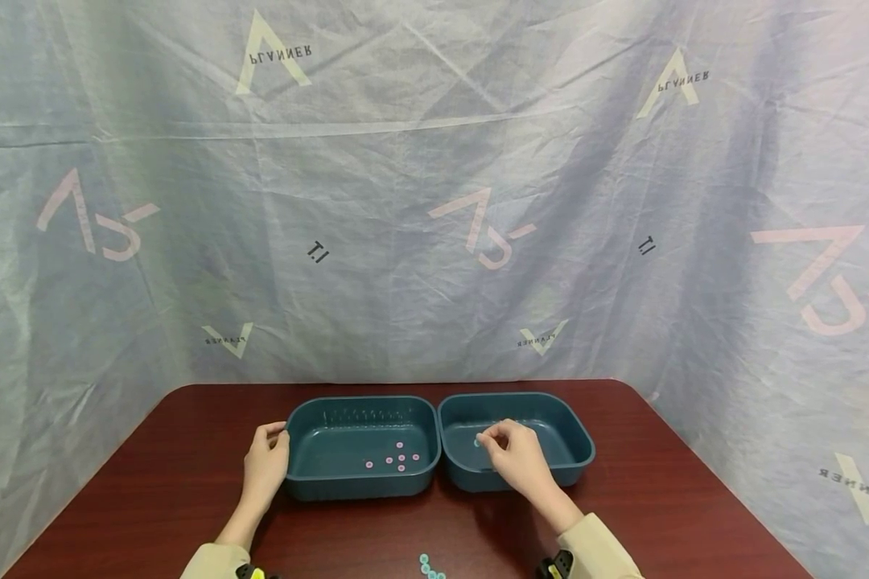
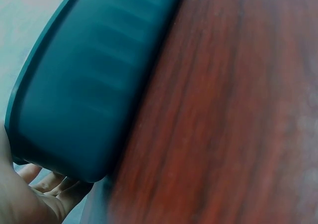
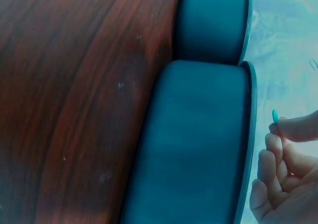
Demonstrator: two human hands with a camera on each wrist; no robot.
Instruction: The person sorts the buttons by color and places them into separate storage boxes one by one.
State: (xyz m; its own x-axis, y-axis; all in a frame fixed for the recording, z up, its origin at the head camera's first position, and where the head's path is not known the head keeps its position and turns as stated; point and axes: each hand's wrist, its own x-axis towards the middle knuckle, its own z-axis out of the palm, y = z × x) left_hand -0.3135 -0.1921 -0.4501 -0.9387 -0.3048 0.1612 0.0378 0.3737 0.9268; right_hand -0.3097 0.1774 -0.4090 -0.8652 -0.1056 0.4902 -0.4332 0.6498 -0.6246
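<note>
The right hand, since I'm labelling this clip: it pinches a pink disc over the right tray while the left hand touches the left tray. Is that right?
Not quite: the disc that the right hand pinches is blue-green, as the head view shows. The rest stands.

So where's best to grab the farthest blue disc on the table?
Probably pinch the farthest disc by its left and right edges, coming from above: it lies flat on the table, with another disc crowding its near side. The right hand pinches a similar disc.
</note>
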